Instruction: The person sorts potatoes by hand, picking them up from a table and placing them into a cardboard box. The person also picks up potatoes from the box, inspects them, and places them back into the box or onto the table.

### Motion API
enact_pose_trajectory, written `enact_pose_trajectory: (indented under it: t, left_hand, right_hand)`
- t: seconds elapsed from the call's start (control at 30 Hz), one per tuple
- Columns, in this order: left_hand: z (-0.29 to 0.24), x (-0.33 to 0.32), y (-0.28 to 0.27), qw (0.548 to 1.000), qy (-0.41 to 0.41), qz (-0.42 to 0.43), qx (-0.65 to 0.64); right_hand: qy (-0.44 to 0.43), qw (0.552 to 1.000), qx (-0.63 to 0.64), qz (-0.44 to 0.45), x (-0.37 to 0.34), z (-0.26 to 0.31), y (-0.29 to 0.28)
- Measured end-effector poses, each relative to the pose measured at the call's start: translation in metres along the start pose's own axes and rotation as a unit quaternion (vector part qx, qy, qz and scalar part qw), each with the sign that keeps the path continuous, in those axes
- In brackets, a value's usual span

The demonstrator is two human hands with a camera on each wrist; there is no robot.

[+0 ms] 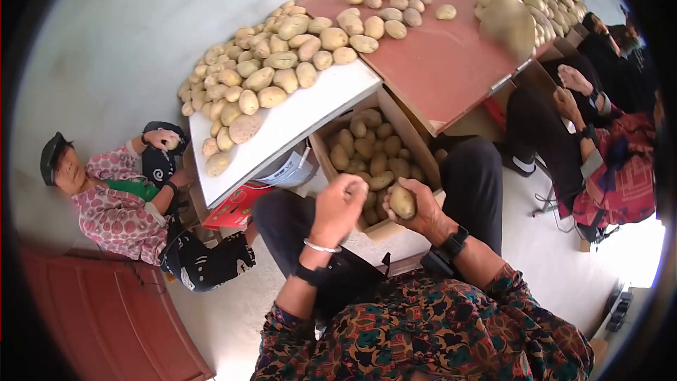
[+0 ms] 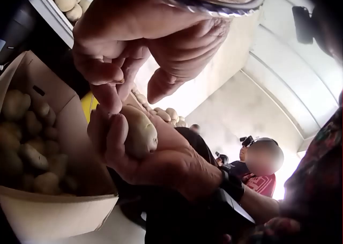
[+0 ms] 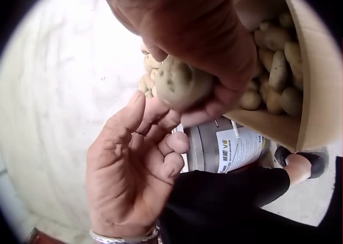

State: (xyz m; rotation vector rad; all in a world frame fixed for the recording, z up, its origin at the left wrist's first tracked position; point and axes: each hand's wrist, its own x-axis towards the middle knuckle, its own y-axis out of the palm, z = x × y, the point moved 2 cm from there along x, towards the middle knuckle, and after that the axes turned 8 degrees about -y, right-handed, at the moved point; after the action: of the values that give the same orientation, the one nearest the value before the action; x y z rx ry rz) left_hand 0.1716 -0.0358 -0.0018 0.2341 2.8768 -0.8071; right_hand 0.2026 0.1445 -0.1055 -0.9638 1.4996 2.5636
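Note:
My right hand (image 1: 430, 215) grips a pale yellow potato (image 1: 403, 202), with the thumb along one side and the fingers curled beneath it. Small pits mark the end of this potato in the right wrist view. Close beside it is my left hand (image 1: 338, 208), its fingers loosely bent and its thumb apart, with nothing visible between them. In the left wrist view its fingertips (image 2: 110, 102) come right at the right hand's fingers. Both hands are above the near end of a cardboard box (image 1: 395, 231) full of potatoes (image 1: 379, 162), between my knees.
Potatoes (image 1: 282, 60) are heaped on a white tabletop (image 1: 303, 116) and along a reddish-brown board (image 1: 437, 63). A labelled bucket (image 1: 293, 168) and a red box (image 1: 240, 204) are under the white table. One person (image 1: 123, 204) sits at left; others (image 1: 599, 148) sit at right.

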Motion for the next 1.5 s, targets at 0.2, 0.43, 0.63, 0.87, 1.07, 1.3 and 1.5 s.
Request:
enact_pose_trajectory:
  t: [0.2,0.43,0.63,0.87,1.07,1.3,1.5]
  left_hand:
    - [-0.006,0.08,-0.099,0.978,0.053,-0.177,0.095]
    - [0.025,0.2,-0.176,0.884,0.007,-0.332,0.328]
    - [0.11,0.268,-0.205,0.734,0.243,-0.299,0.559]
    - [0.027,0.218,-0.177,0.861,-0.079,-0.389,0.317]
    - [0.092,0.193,-0.123,0.979,0.032,-0.119,-0.16]
    - [-0.007,0.034,0.014,0.933,-0.045,0.352,0.058]
    - [0.022,0.016,0.02,0.977,0.08,0.195,0.021]
  right_hand:
    - [-0.018,0.999,0.028,-0.041,-0.004,0.004,0.002]
    - [-0.049,0.998,0.003,-0.036,-0.007,0.004,0.005]
    - [-0.071,0.997,0.007,-0.035,0.0,-0.001,0.0]
    - [-0.088,0.996,0.012,0.005,-0.013,0.017,0.012]
    - [-0.08,0.997,-0.004,0.014,-0.016,0.015,0.012]
    - [0.065,0.987,0.0,0.148,-0.023,0.004,0.02]
    - [0.027,0.986,-0.102,0.126,-0.021,0.004,0.012]
